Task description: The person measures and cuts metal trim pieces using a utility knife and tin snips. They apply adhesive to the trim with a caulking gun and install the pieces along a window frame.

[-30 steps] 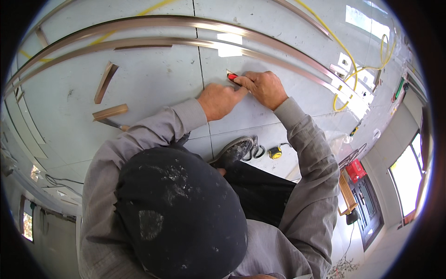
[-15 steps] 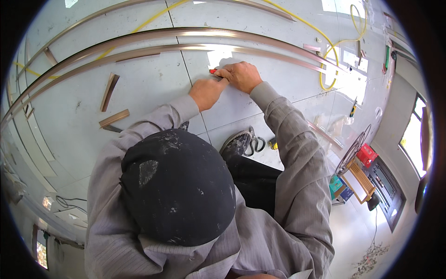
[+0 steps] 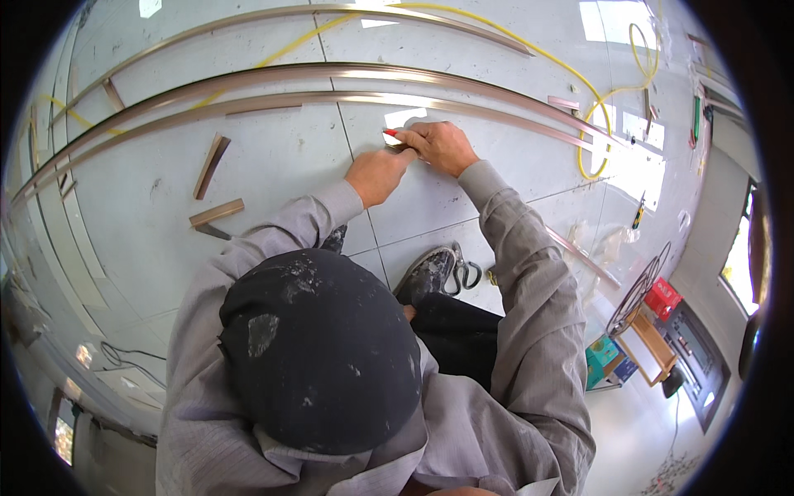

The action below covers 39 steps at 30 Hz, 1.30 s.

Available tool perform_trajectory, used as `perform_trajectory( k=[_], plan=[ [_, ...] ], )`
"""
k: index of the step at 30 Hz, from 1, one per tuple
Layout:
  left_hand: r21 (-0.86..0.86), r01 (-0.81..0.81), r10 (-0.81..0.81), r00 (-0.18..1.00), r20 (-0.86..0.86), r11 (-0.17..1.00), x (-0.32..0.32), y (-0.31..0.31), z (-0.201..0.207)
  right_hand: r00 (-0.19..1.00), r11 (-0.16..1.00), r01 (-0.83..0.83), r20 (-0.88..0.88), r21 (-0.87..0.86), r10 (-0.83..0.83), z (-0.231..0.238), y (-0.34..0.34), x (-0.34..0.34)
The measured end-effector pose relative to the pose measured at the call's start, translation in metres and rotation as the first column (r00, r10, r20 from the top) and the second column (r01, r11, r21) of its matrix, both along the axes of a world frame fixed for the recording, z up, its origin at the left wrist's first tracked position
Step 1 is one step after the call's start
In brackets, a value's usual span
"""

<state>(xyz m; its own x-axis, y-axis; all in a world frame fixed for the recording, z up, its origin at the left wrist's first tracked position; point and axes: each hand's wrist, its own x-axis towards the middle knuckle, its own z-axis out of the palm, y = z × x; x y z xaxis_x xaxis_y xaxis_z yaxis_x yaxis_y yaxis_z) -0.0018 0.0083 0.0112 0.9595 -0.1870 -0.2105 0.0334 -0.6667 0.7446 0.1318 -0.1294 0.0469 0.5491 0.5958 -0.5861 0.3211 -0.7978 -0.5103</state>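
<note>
My left hand [image 3: 379,176] and my right hand [image 3: 443,147] meet over the pale tiled floor, fingers closed and almost touching. A small red-tipped tool [image 3: 389,131] sticks out past my right thumb, in my right hand's grip; the rest of it is covered by the fingers. My left fingertips pinch something small beside it, mostly hidden. Just beyond the hands lie long bronze-coloured metal trim strips [image 3: 273,76]. Two short trim offcuts, one angled [image 3: 212,168] and one flatter [image 3: 217,212], rest to the left of my left hand.
Black-handled scissors [image 3: 469,275] lie beside my shoe [image 3: 428,273]. A yellow hose [image 3: 556,59] loops across the far floor and to the right. Farther right are a yellow-and-black cutter [image 3: 638,212], clear plastic wrap [image 3: 614,243], a coil of cable [image 3: 642,289] and a red box [image 3: 662,298].
The whole scene has shifted slightly down and right in the picture. Both hands stay together; more of the red tip shows, pointing away from my right thumb.
</note>
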Motion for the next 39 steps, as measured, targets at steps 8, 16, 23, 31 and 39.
perform_trajectory(
  k=[8, 16, 23, 31, 39],
  plan=[
    [0.011, 0.039, -0.04, 0.999, 0.005, 0.999, 0.0, 0.002, -0.002, 0.969, 0.97, -0.241, 0.043, -0.03, 0.242, 0.0, 0.002, 0.013],
    [0.013, 0.02, -0.021, 0.999, 0.035, 1.0, 0.002, 0.002, -0.013, 0.988, 0.973, 0.028, 0.14, 0.229, -0.062, 0.005, 0.013, -0.006],
    [-0.032, -0.087, 0.091, 0.975, 0.201, 0.996, 0.002, 0.004, 0.009, 0.992, 0.997, 0.071, -0.105, -0.037, -0.075, 0.131, -0.092, -0.033],
    [-0.244, -0.078, -0.001, 0.952, -0.307, 0.967, 0.038, 0.022, 0.136, 0.748, 0.944, -0.134, 0.655, 0.301, -0.102, 0.141, -0.096, -0.098],
    [-0.22, -0.113, 0.007, 0.902, -0.432, 0.969, 0.053, 0.036, 0.249, 0.907, 0.996, -0.026, 0.422, 0.086, -0.013, 0.169, -0.079, -0.055]
  ],
)
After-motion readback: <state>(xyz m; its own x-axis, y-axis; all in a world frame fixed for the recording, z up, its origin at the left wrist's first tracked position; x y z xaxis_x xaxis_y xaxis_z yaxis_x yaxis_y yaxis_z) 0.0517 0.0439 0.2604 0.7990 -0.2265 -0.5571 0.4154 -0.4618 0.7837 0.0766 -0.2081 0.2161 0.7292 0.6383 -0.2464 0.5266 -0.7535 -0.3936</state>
